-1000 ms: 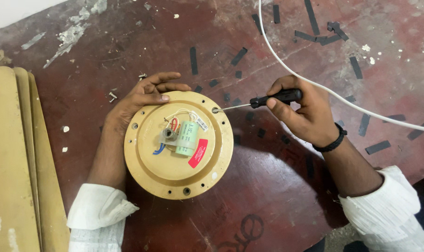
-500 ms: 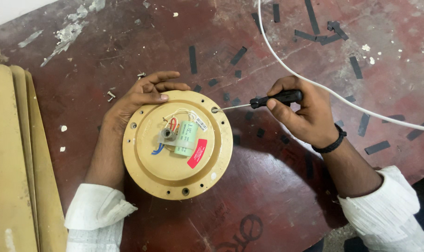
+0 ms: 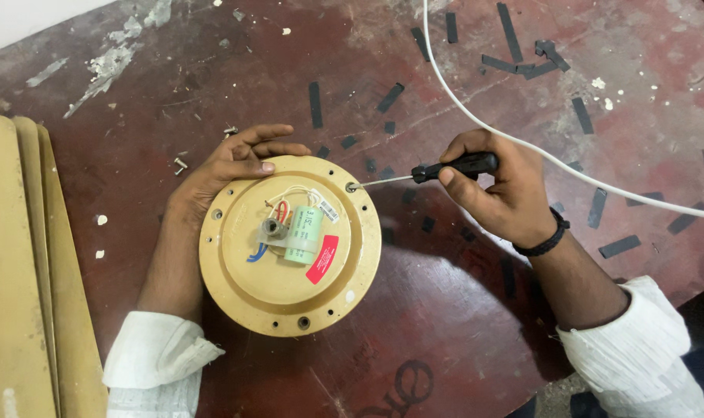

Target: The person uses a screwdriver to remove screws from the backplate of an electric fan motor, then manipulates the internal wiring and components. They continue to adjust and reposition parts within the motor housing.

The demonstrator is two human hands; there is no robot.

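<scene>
Lying along the far left edge of the worn, dark red wooden tabletop [image 3: 445, 325] are long tan-painted metal fan blades [image 3: 15, 271], stacked flat side by side. A few small loose silver screws [image 3: 180, 163] sit on the bare wood just beyond them, near the left hand [image 3: 228, 166]. That hand wraps around the far left rim of the round tan metal fan motor housing [image 3: 290, 246], fingers curled loosely over the top edge and thumb pressed flat on the face, steadying it rather than pinching it. The housing rests flat on the table between the two forearms, with a pale green cylindrical capacitor [image 3: 302, 232], a red label and some thin coloured wires at its centre. To the right, the right hand [image 3: 507, 193] is closed tight around the black-handled screwdriver [image 3: 425, 173], whose thin shaft runs leftward with its tip set in a screw hole on the housing's upper right rim. A white cable [image 3: 522, 143] crosses the table behind that hand, and short strips of black tape [image 3: 315, 104] lie scattered over the wood.
</scene>
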